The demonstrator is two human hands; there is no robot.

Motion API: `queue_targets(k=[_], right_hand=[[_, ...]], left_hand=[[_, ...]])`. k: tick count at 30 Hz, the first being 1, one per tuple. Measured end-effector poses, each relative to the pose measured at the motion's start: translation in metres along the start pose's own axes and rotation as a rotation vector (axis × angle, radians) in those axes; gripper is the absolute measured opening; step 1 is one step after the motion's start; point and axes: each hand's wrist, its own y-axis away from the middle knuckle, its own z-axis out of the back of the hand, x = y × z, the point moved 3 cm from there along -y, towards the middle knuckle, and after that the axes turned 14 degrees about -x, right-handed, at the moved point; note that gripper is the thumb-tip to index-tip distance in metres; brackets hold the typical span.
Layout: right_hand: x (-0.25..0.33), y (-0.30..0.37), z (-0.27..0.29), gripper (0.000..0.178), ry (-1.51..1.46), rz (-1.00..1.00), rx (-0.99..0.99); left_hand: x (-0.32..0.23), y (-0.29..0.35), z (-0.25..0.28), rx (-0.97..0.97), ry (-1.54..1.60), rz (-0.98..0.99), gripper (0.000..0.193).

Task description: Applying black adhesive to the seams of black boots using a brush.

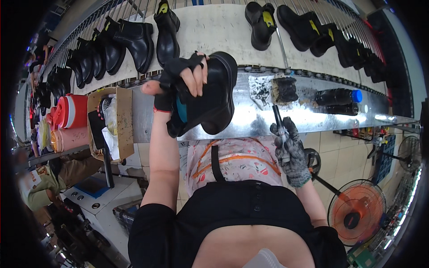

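Your right hand point(290, 152), in a speckled glove, grips a brush point(279, 129) just over the desk point(250, 116). Your left hand point(181, 76) holds a black boot point(214, 96) sole-up above it. Further off, more boots point(129, 42) line the conveyor point(223, 27).

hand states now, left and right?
Left hand: closed, holding a black leather boot.
Right hand: closed, holding a thin dark brush.
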Motion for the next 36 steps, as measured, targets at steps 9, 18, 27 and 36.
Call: queue_targets(k=[9,18,27,36], right_hand=[[0.104,0.034,-0.087,0.051,1.306,0.936,0.445],[0.124,0.053,-0.133,0.048,1.729,1.268,0.646],[0.122,0.048,-0.137,0.051,1.800,1.304,0.688],[0.129,0.048,-0.149,0.040,1.540,1.151,0.766]], left_hand=[[0.001,-0.010,-0.022,0.068,0.071,0.026,0.095],[0.004,-0.013,-0.033,0.048,0.112,-0.033,0.095],[0.002,-0.014,-0.035,0.060,0.109,-0.002,0.095],[0.002,-0.013,-0.038,0.057,0.104,-0.017,0.095]])
